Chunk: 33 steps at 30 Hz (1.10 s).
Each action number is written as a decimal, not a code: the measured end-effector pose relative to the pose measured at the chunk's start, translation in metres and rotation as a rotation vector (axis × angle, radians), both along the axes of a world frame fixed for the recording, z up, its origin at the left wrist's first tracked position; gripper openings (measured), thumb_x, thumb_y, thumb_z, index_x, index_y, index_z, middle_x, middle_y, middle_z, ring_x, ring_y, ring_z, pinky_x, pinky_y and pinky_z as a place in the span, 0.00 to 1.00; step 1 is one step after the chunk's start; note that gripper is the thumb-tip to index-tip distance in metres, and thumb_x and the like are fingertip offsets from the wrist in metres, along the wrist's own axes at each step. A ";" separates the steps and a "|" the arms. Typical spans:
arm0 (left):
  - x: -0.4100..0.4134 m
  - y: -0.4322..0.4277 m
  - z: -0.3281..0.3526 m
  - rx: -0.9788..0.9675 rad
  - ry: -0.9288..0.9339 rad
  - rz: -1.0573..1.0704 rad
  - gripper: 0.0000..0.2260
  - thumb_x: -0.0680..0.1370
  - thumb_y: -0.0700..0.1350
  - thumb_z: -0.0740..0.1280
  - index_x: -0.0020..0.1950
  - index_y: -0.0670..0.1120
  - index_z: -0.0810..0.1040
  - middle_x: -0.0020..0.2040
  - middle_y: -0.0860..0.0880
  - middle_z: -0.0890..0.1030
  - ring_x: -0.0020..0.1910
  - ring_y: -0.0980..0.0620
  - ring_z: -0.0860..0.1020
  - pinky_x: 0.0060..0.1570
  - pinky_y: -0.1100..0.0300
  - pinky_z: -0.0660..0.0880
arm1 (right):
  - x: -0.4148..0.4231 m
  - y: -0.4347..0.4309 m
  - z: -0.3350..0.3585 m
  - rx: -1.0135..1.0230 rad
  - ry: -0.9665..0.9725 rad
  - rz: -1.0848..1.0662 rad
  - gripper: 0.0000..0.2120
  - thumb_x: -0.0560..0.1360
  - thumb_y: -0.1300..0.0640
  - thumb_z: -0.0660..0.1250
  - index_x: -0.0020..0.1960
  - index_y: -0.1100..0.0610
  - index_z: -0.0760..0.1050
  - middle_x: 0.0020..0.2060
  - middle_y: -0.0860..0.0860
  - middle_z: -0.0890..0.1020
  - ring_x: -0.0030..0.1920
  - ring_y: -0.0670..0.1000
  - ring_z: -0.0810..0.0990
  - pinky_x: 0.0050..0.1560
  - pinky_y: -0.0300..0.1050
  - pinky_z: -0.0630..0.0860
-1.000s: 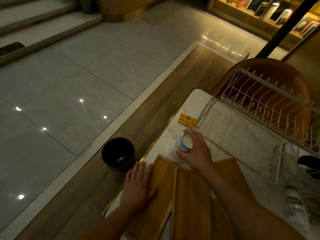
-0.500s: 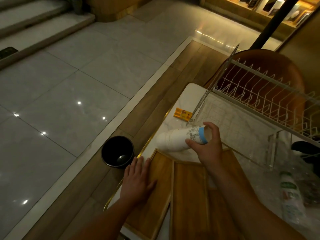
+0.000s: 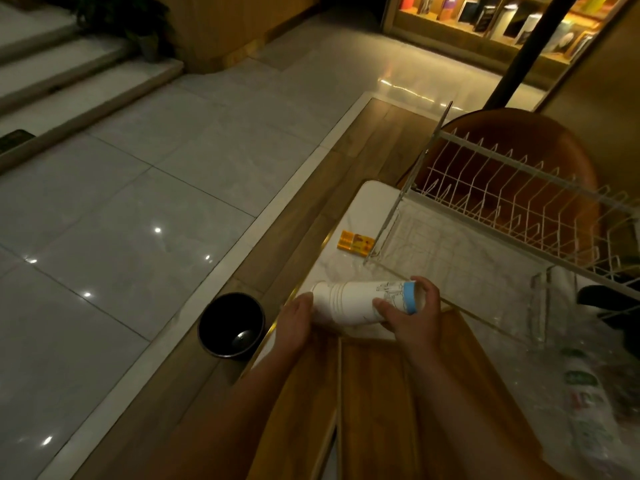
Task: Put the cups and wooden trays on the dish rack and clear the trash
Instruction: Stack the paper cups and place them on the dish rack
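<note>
A stack of white paper cups [image 3: 349,303] with a blue band lies sideways above the table, held at both ends. My right hand [image 3: 414,315] grips the blue-banded end. My left hand [image 3: 294,322] cups the narrow end. Beneath them lie wooden trays [image 3: 374,393] side by side on the white marble table [image 3: 367,209]. The white wire dish rack [image 3: 512,202] stands on the table to the right, its slots bare. A black trash bin [image 3: 231,325] sits on the floor just left of the table's edge.
A small orange packet [image 3: 356,242] lies on the table by the rack's left leg. Crumpled clear plastic and a bottle [image 3: 585,386] lie at the right. A brown chair [image 3: 519,143] stands behind the rack. Tiled floor and steps spread to the left.
My right hand lifted the cup stack off the table and tipped it sideways. My left hand left the wooden tray and came up to hold the stack's other end.
</note>
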<state>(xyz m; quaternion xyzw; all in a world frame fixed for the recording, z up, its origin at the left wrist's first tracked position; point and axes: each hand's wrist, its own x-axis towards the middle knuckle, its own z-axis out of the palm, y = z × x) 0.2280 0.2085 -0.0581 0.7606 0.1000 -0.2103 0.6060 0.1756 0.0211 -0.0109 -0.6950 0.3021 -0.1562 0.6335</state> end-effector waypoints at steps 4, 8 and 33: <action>-0.006 -0.002 0.024 -0.273 0.108 0.050 0.17 0.85 0.49 0.54 0.59 0.47 0.81 0.52 0.49 0.84 0.50 0.56 0.84 0.43 0.60 0.82 | -0.012 0.012 -0.005 0.219 -0.024 -0.070 0.34 0.62 0.64 0.80 0.58 0.39 0.70 0.62 0.51 0.72 0.57 0.54 0.78 0.38 0.48 0.83; -0.020 0.001 0.045 -0.271 -0.029 -0.058 0.19 0.85 0.50 0.50 0.68 0.50 0.76 0.61 0.55 0.81 0.57 0.64 0.79 0.52 0.68 0.75 | -0.024 0.015 0.003 0.428 -0.056 -0.113 0.38 0.57 0.57 0.82 0.61 0.40 0.69 0.62 0.53 0.74 0.56 0.57 0.81 0.40 0.53 0.83; -0.040 -0.030 0.071 -0.167 -0.126 -0.312 0.19 0.69 0.54 0.73 0.58 0.62 0.77 0.60 0.52 0.77 0.55 0.49 0.78 0.47 0.54 0.81 | -0.084 -0.036 0.058 -0.864 0.411 0.580 0.50 0.62 0.34 0.74 0.77 0.40 0.52 0.77 0.46 0.58 0.77 0.51 0.53 0.76 0.52 0.54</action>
